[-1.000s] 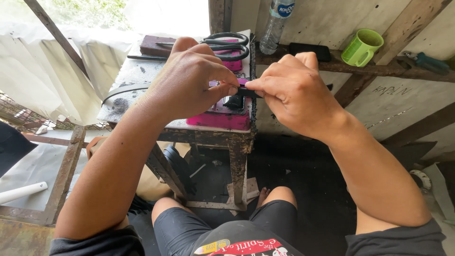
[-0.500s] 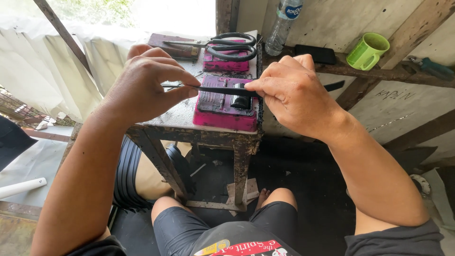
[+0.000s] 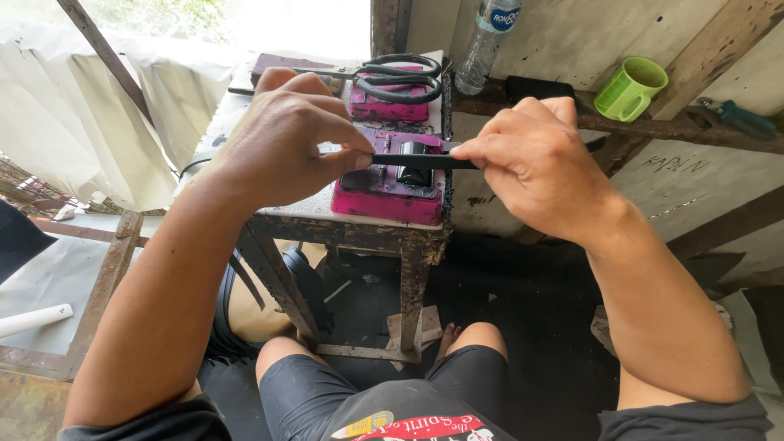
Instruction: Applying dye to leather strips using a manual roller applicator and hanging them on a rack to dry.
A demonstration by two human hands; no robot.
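While both hands pinch the black strip (image 3: pixel 425 161) taut between them, it hangs level just above the pink block (image 3: pixel 384 184) that sits at the near right corner of the small worn table (image 3: pixel 327 219). The left hand (image 3: pixel 282 143) clamps thumb and forefinger on the strip's left end; the right hand (image 3: pixel 535 167) closes thumb and fingers on its right end, the other fingers curled in.

To do this well, I judge the strip should be kept flat and untwisted, with an even pull from both sides, and held squarely over the dark fitting on top of the block rather than skewed toward the table's right edge. The pinch points should stay well out toward the ends so the middle is free.

At the table's far edge lie large black scissors (image 3: pixel 400 77) on a second pink block (image 3: pixel 388 106). Behind, on a wooden ledge, stand a clear bottle (image 3: pixel 486 49) and a green mug (image 3: pixel 629 88).

How far the strip runs on inside each fist is hidden, and whether it touches the fitting below cannot be told. The bottle's top is cut off by the frame.
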